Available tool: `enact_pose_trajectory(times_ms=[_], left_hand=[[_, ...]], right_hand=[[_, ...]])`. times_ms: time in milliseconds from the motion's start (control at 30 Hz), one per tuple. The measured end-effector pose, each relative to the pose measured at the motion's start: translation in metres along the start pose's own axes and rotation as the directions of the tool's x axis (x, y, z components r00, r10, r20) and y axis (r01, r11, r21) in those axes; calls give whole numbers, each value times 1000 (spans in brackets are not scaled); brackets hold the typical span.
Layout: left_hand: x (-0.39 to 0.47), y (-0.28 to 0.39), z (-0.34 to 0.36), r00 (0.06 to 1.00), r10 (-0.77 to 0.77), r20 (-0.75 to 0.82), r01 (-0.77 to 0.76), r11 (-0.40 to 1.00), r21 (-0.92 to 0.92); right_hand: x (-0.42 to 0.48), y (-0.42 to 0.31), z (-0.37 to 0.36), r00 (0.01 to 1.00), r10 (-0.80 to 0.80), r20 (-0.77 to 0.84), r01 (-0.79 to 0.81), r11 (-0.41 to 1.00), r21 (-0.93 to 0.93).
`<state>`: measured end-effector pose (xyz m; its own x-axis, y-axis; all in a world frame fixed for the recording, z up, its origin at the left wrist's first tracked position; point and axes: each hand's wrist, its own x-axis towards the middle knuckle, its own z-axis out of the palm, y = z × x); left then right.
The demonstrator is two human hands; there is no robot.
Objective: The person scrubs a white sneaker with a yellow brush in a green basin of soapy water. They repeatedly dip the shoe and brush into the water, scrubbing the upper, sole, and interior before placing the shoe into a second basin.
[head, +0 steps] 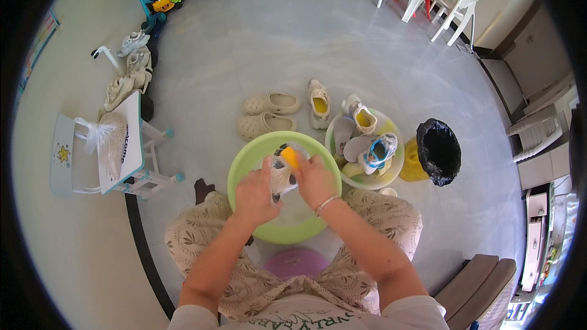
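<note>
Over a lime-green basin (238, 165), my left hand (257, 192) grips a whitish shoe (280, 178) with dark patches on the side facing up. My right hand (317, 183) holds a small orange-yellow scrubber (290, 157), apparently a brush, against that shoe. The scrubber's underside is hidden. Cloudy water (298, 215) shows low in the basin, which stands between my knees. Just right of it, a second, pale basin (398, 165) contains grey insoles (360, 147), a blue-and-white shoe (379, 152) and a pale shoe with a yellow inside (362, 117) leaning on the rim.
Beige clogs (268, 124) and a single sneaker (318, 103) sit beyond the basins. A yellow bin with a black liner (438, 151) stands at right. To the left is a small chair (121, 146) bearing a plastic bag (110, 140). A purple stool (296, 262) shows beneath me.
</note>
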<state>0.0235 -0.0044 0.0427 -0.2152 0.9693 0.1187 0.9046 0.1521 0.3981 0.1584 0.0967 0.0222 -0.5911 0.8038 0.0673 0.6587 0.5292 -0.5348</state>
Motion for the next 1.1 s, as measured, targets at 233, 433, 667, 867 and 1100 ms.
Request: enact_pose_trajectory(times_ms=[233,433,667,867,1100], left_hand=[[2,-2,6,998,-3,-62,2,1000,-13],[1,1,1,999,-47,9,47,999,-12],[-3,1,-3,999,-46,-8,45,995,-92],[-5,-5,14,966,-206,-158,176,967,-187],[5,1,-2,922,-322,217,379,626,-681]], right_hand=[[-23,-23,4,997,-82,8,82,997,-15],[-6,-8,11,999,-6,54,5,1000,15],[22,14,-4,973,158,-170,-99,946,308],[14,0,5,930,367,-13,-269,705,657],[13,-9,3,845,452,286,-435,269,859]])
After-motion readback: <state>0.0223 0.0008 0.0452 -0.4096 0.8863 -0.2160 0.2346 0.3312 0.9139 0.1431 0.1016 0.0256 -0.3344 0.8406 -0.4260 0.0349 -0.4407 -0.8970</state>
